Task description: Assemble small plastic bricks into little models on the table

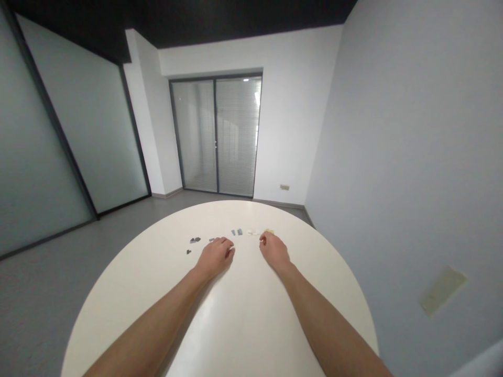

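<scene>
The round table (243,319) has its far edge (236,202) beyond small pieces (240,232) and two curled, separated hands (215,256) (275,251), whose hold is unclear.

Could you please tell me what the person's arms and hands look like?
Both forearms are bare, with no sleeves in view. The left hand and right hand wear no gloves, and no watch shows at either wrist. Rings cannot be ruled out.

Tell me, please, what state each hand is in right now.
Left hand: partly curled; whether it holds anything cannot be told.
Right hand: partly curled beside small yellowish pieces; its hold cannot be told.
</scene>
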A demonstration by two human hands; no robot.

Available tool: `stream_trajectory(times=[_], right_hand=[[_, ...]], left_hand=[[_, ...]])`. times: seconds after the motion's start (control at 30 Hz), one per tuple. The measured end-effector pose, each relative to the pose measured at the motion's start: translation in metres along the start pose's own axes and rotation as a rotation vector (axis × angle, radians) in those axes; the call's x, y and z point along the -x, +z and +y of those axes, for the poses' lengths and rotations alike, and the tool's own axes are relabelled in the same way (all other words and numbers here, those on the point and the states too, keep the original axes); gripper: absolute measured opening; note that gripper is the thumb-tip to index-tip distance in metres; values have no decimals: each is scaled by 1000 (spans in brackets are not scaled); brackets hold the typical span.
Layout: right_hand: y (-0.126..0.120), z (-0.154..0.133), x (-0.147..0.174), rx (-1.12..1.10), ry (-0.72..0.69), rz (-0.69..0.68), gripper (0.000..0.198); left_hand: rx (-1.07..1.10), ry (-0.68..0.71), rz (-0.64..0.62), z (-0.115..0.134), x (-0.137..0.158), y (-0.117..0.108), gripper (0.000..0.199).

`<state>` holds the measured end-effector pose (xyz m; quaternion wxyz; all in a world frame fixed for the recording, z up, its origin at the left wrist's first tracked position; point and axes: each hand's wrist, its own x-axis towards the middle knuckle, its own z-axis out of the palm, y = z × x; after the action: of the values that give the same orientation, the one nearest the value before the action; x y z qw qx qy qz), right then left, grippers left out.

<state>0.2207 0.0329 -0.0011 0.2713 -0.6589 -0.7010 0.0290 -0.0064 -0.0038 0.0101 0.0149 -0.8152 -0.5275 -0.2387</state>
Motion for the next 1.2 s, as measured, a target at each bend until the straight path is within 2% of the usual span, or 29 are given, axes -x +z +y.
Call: stream_trajectory(times=[0.13,0.27,0.4,0.5,0.8,1.2], right_hand=[[4,-18,7,14,-118,-31,17],[3,-22,8,21,-204,-44,18],[4,-18,7,22,-205,-40,18],[5,-16,7,19,-207,-36,18],[3,-20,7,25,-178,-64,18],[5,-18,7,29,-197,-44,18]], left_hand=[[-74,-189,139,-16,-3,-5,30],[-216,-378,191,-32,-2,-6,43],[-277,-556,129,-42,2,1,57],[-258,-610,50,-48,3,6,56],[-268,-509,-33,-50,1,2,44],[-215,-315,84,-50,1,4,33]])
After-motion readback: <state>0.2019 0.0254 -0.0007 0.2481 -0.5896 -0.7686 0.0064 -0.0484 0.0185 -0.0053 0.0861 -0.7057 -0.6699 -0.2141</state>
